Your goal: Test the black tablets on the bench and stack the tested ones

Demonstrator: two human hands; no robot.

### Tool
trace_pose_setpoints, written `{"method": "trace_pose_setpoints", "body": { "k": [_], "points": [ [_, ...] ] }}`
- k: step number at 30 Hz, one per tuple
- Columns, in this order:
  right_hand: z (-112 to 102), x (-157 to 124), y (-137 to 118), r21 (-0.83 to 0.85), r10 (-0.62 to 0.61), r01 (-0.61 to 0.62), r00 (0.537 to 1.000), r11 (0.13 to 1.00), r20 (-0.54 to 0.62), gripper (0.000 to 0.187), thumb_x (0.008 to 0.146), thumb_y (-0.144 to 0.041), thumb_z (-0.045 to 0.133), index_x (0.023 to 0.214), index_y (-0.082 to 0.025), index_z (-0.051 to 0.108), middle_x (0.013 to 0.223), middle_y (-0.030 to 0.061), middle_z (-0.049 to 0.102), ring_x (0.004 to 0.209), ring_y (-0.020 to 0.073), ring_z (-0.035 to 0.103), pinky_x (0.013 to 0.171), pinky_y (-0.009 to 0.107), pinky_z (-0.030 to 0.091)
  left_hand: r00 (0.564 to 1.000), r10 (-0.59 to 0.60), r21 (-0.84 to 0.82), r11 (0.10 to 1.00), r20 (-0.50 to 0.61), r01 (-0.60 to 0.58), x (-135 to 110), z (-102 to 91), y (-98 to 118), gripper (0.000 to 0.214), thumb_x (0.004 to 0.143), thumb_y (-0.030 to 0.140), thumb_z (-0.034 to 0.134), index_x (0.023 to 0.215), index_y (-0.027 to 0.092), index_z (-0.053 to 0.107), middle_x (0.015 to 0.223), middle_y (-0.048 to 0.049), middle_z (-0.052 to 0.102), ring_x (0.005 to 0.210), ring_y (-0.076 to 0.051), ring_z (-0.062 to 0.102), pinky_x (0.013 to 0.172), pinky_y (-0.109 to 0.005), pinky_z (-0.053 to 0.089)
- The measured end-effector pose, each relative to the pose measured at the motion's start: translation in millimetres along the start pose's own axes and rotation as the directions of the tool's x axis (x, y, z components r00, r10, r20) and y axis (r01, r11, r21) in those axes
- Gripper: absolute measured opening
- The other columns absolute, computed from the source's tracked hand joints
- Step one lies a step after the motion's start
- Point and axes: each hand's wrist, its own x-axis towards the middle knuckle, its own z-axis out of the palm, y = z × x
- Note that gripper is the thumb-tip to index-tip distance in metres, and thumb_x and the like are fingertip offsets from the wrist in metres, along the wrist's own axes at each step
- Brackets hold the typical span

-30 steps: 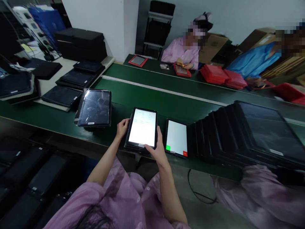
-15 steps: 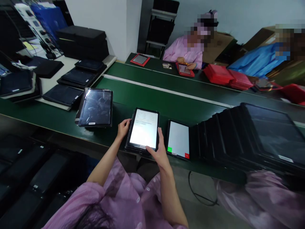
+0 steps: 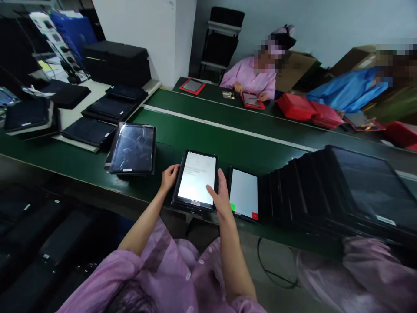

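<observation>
A black tablet (image 3: 196,177) with a lit white screen lies on the green bench in front of me. My left hand (image 3: 169,177) curls around its left edge. My right hand (image 3: 220,193) rests at its right side, thumb stretched over the lower right of the screen, fingers loosely apart. A second lit tablet (image 3: 243,193) with a green and a red square at its bottom corners lies just right of that hand. To the left sits a dark tablet (image 3: 132,148) in shiny film.
A long overlapping row of dark tablets (image 3: 339,187) runs along the bench to the right. More black tablets (image 3: 97,117) and boxes stand at the left. Across the green belt (image 3: 228,117) a person in pink handles a red-cased tablet (image 3: 250,99); red cases (image 3: 306,108) are piled nearby.
My right hand has slid up from the tablet's bottom right corner along its right side, with the thumb now on the screen. The left hand has stayed on the left edge.
</observation>
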Motion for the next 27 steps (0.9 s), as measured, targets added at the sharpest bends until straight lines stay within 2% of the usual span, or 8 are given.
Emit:
{"method": "trace_pose_setpoints", "body": {
  "k": [5,9,19,23,27],
  "points": [
    [-3.2,58.6,24.1,-0.047,-0.098,0.096,0.995,0.994,-0.038,0.099,0.086,-0.058,0.077,0.167,-0.024,0.032,0.176,0.0129,0.032,0.163,0.0308,0.031,0.134,0.054,0.026,1.0,-0.008,-0.027,1.0,-0.003,0.008,-0.2,4.3,-2.8,0.032,0.104,0.035,0.057,0.112,0.018,0.083,0.119,-0.0095,0.082,0.117,-0.025,0.074,0.106,-0.035,0.054],
    [-4.3,81.3,37.2,-0.058,-0.131,0.127,0.989,0.99,-0.07,0.103,0.08,-0.06,0.078,0.164,-0.019,0.037,0.172,0.0169,0.037,0.16,0.0338,0.036,0.134,0.055,0.026,1.0,-0.005,-0.029,1.0,-0.023,0.004,-1.7,8.8,-3.1,0.032,0.103,0.033,0.057,0.111,0.018,0.083,0.117,-0.0099,0.082,0.114,-0.024,0.075,0.103,-0.034,0.055],
    [-0.5,74.0,35.8,-0.018,-0.111,0.11,0.968,0.994,-0.225,0.099,0.073,-0.054,0.084,0.155,-0.012,0.048,0.161,0.0223,0.052,0.153,0.0356,0.048,0.131,0.058,0.033,0.998,-0.044,0.012,0.999,-0.04,0.044,-2.9,12.9,2.4,0.034,0.102,0.031,0.055,0.112,0.019,0.084,0.119,-0.0107,0.082,0.114,-0.025,0.075,0.106,-0.035,0.055],
    [1.8,73.4,29.7,-0.031,-0.116,0.112,0.966,0.993,-0.232,0.092,0.074,-0.052,0.082,0.152,-0.014,0.052,0.16,0.0198,0.054,0.152,0.0346,0.05,0.131,0.057,0.033,0.999,-0.046,0.011,0.999,-0.025,0.047,-2.4,12.3,2.7,0.035,0.102,0.032,0.054,0.113,0.019,0.084,0.12,-0.0109,0.082,0.115,-0.024,0.074,0.106,-0.035,0.055],
    [3.3,68.4,25.1,-0.06,-0.094,0.083,0.973,0.995,-0.209,0.092,0.077,-0.054,0.078,0.155,-0.015,0.049,0.164,0.0192,0.049,0.156,0.0353,0.045,0.132,0.058,0.031,0.997,-0.075,-0.022,0.997,-0.032,0.075,-1.2,12.3,4.7,0.035,0.101,0.033,0.055,0.111,0.018,0.085,0.121,-0.0112,0.081,0.118,-0.025,0.073,0.109,-0.036,0.053]
  ]
}}
